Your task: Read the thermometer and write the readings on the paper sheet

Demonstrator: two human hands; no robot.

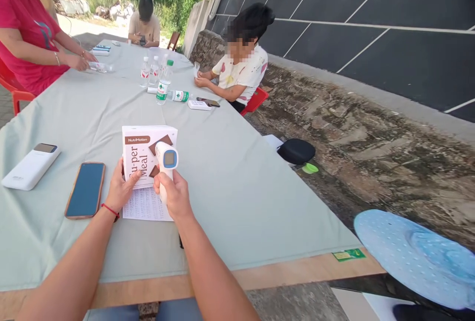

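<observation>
My left hand [121,185] grips the lower left side of a white and brown box [138,150] marked NutriMotion, thumb on its front. In my right hand [173,191] is a white infrared thermometer [167,159], held upright by its handle with its small screen facing me. The thermometer stands before the right part of the box and hides some of its print. A printed sheet [144,206] lies on the cloth under the box. To the left of my left hand lies a phone [85,190] with a dark screen, and beyond it a white power bank [31,167].
Several water bottles [163,83] stand or lie farther along the cloth-covered table [237,202], near another phone [208,102] and a white power bank [199,105]. Three people sit or stand around the far part. A blue hat [415,256] is beyond the right corner.
</observation>
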